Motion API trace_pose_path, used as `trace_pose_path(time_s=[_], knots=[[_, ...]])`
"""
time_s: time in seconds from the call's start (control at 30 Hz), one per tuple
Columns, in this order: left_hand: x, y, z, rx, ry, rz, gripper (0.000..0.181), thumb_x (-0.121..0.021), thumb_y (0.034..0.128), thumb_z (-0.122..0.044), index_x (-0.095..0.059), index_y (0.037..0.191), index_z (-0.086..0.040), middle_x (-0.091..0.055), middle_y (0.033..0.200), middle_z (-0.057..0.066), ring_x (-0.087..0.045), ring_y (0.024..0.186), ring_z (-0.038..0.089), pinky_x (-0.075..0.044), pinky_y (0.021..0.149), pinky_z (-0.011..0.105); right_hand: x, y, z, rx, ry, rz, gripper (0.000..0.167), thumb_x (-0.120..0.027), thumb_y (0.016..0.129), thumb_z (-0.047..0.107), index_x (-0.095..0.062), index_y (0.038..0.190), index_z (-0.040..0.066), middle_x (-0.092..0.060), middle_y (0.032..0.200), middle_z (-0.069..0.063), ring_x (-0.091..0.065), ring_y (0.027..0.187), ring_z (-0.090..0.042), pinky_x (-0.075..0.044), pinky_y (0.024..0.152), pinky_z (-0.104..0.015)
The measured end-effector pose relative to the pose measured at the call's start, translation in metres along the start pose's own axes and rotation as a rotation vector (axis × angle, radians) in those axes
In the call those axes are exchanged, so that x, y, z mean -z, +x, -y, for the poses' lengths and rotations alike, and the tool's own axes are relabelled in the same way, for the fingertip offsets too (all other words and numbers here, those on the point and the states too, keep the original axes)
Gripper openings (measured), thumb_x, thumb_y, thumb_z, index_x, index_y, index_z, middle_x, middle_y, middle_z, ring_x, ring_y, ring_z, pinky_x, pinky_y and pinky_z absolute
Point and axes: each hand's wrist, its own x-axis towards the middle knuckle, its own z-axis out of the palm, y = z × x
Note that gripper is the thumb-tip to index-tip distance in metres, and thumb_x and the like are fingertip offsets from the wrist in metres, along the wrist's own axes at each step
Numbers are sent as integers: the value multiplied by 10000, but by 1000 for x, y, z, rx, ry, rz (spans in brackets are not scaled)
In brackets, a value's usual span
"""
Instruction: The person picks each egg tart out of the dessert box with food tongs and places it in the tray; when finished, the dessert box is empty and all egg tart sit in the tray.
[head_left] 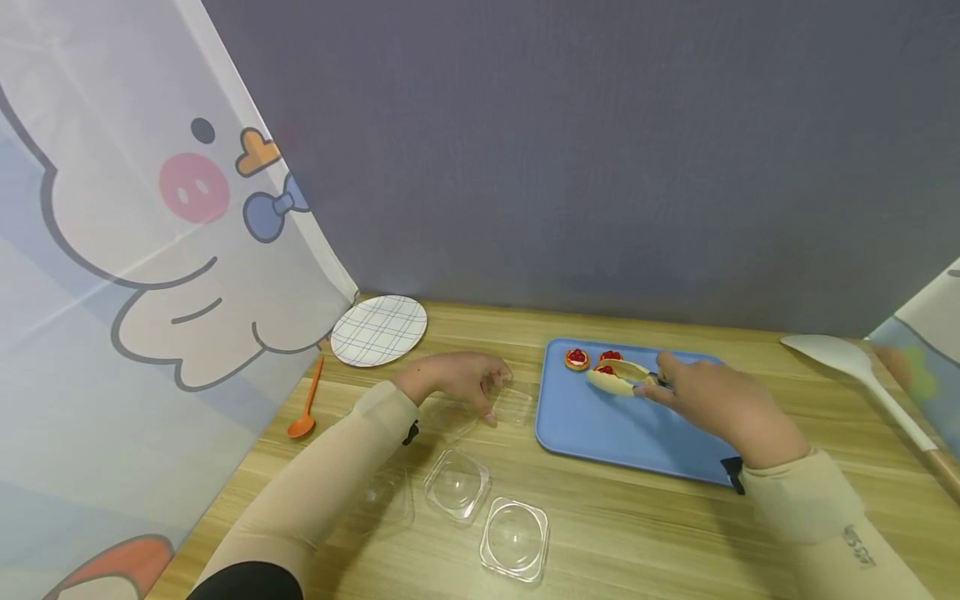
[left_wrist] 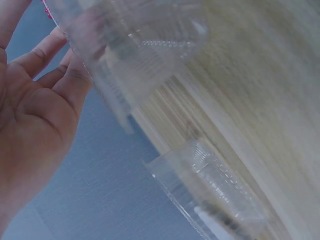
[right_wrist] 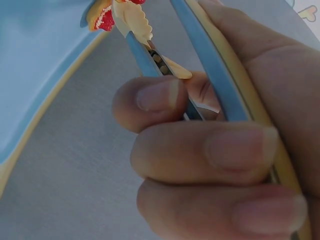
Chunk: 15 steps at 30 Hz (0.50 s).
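Note:
My left hand point(head_left: 468, 385) pinches the edge of a clear plastic container point(head_left: 514, 406) beside the blue tray point(head_left: 592, 446). In the left wrist view, its fingers point(left_wrist: 70, 82) lie against the container's transparent wall point(left_wrist: 150, 45). My right hand point(head_left: 712, 400) grips a pair of cream-coloured tongs point(head_left: 615, 383) over the tray. The tongs' tips are apart, around or beside a small tart with red topping point(head_left: 606, 371); whether they touch it is unclear. Another red-topped tart point(head_left: 577, 359) sits to its left, and one more point(head_left: 611, 356) is partly hidden just behind.
Clear plastic containers, one point(head_left: 457, 483) and another point(head_left: 514, 539), lie open at the front of the wooden table. At the back left are a checked plate point(head_left: 379, 331) and an orange spoon point(head_left: 303, 423). A large white spoon point(head_left: 847, 357) lies on the right.

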Motion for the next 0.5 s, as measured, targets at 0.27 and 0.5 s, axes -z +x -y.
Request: trace_pose_path(time_s=[0.27, 0.5], knots=[[0, 1, 1, -4, 2, 3, 809, -985, 771, -264, -591, 1468, -144, -676, 1291, 26, -663, 1066, 139, -564, 997, 337, -6, 6, 4, 6, -8, 24, 731, -518, 1027, 705, -517, 1312, 31, -557, 656, -26, -538, 602, -195, -436, 572, -361], [-1, 1, 3, -8, 0, 2, 810, -985, 772, -267, -592, 1470, -150, -673, 1306, 30, -671, 1064, 137, -568, 994, 334, -10, 9, 7, 4, -4, 8, 657, -546, 1027, 679, -536, 1246, 60, -525, 638, -25, -487, 559, -184, -376, 545, -330]])
